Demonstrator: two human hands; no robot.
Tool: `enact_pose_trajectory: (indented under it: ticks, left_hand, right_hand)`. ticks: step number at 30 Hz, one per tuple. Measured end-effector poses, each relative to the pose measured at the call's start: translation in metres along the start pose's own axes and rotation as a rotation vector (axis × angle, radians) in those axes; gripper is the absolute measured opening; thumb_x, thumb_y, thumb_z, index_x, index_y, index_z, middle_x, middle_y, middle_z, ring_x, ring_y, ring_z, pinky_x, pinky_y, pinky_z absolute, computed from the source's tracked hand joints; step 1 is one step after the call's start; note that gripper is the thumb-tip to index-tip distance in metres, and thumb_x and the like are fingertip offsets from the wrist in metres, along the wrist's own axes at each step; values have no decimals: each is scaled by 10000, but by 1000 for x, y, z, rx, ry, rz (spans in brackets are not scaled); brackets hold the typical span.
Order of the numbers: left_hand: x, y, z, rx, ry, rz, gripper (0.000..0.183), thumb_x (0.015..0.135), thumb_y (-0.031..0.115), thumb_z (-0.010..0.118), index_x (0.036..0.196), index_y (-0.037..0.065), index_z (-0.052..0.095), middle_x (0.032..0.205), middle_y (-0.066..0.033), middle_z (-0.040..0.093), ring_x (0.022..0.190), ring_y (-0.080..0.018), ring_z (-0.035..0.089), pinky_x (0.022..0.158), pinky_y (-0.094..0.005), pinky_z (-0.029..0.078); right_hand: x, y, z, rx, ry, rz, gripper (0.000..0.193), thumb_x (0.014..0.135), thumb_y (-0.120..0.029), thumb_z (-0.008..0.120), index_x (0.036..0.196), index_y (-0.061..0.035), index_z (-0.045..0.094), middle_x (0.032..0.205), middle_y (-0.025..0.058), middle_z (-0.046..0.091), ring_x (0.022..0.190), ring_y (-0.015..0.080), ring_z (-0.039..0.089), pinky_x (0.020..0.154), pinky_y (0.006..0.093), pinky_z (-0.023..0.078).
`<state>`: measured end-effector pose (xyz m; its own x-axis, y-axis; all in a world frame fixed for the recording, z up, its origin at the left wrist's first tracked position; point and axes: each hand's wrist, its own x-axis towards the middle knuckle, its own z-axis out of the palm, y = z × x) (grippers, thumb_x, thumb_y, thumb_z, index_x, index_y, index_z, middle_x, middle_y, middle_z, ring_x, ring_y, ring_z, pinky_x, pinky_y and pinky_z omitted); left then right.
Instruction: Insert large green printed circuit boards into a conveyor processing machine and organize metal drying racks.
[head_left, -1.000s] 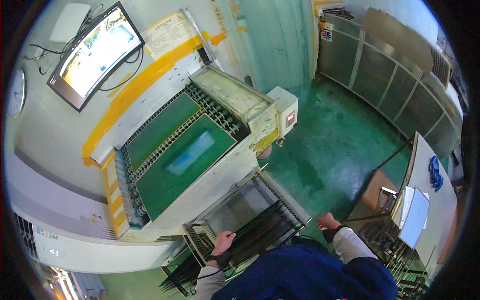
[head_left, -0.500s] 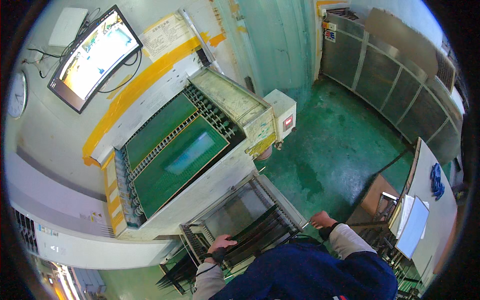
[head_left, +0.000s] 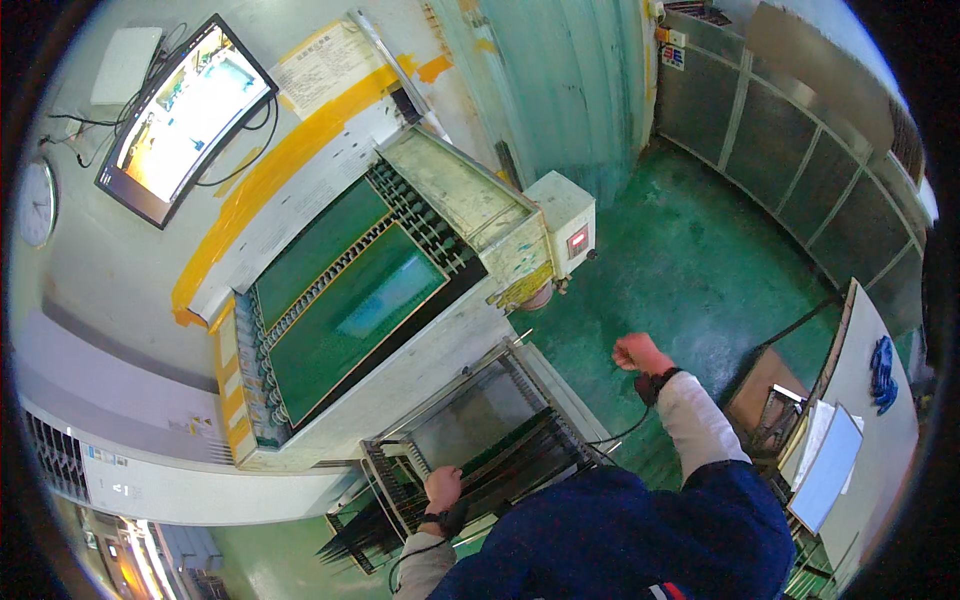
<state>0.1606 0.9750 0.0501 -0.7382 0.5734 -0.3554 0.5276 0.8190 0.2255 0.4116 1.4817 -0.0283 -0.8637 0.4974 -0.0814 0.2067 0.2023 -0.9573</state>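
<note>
My left hand point(head_left: 443, 488) is over the left part of a metal-framed rack point(head_left: 591, 432), its fingers curled; anything inside them is hidden. In that rack stand several thin dark panels point(head_left: 515, 465), close beside the hand. Out to the right, above the green floor, my right hand point(head_left: 642, 354) is raised with bent fingers, and nothing shows in it. Dark bands circle both wrists, and a thin cord point(head_left: 628, 433) hangs from the right one. Ahead, two green panels point(head_left: 365, 315) lie flat on the rollers of a conveyor machine point(head_left: 430, 360).
A control box point(head_left: 566, 222) sticks out at the machine's right corner. At the right, a table point(head_left: 880, 460) carries a blue glove point(head_left: 883, 375) and a pale blue-grey board point(head_left: 828, 470). A lit monitor point(head_left: 190, 120) hangs on the left wall. Metal-panelled cabinets point(head_left: 790, 165) line the far right.
My right hand has left the rack's right corner and risen away ahead, drawing its cord out. My left hand has shifted slightly, and its fingers are more curled.
</note>
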Motion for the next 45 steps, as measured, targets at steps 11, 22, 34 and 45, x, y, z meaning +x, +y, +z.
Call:
enact_pose_trajectory:
  ticks: [11,22,34,45]
  left_hand:
    - [-97,34,-199,-169,539,112,131,781,81,585,883,25,645,832,-143,635,794,-289,608,729,-371,463]
    - [-171,34,-245,-1669,829,249,485,891,249,548,1284,11,390,1275,-129,468,1127,-255,470,976,-431,359]
    - [-124,65,-161,-2060,576,-83,376,941,280,440,1248,64,460,1226,-122,522,1113,-289,503,936,-479,407]
    - [-100,77,-133,-2181,450,-174,345,924,256,489,1207,58,482,1192,-93,552,1102,-267,509,926,-446,412]
  right_hand:
    - [126,-99,-21,764,368,416,157,838,-186,576,834,-32,546,683,91,592,516,174,554,436,301,442]
    - [172,-87,-34,739,576,379,412,820,-240,625,1171,-61,503,869,68,623,606,176,586,489,298,474]
    - [192,-76,-35,754,651,333,342,807,-169,640,1108,-34,549,848,71,629,569,155,577,448,269,455]
    - [198,-77,-32,732,712,319,194,796,-88,628,963,-8,571,704,44,599,517,129,541,423,266,416]
